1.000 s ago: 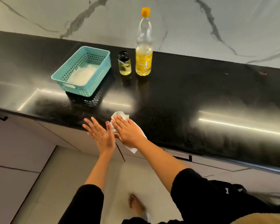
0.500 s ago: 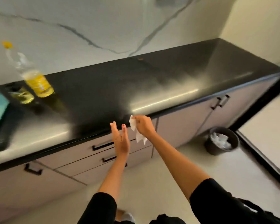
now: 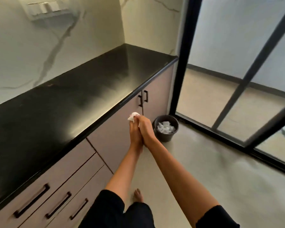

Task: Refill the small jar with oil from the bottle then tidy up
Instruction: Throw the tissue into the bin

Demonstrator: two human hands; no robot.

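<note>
A crumpled white tissue (image 3: 133, 116) sticks out above my two hands, which are pressed together in front of the cabinet doors. My right hand (image 3: 146, 129) grips the tissue with curled fingers. My left hand (image 3: 135, 136) lies flat against the right hand, its straight fingertips touching the tissue. The oil bottle and the small jar are out of view.
A dark round bin (image 3: 165, 137) holding several white tissues stands on the floor just right of my hands. The black counter (image 3: 72, 104) runs along the left above drawers and cabinet doors. A black-framed glass door (image 3: 181, 63) closes off the right side.
The view has swung right, away from the bottle, jar and basket. My right hand lifted the tissue off the counter, and both hands came together around it near the bin.
</note>
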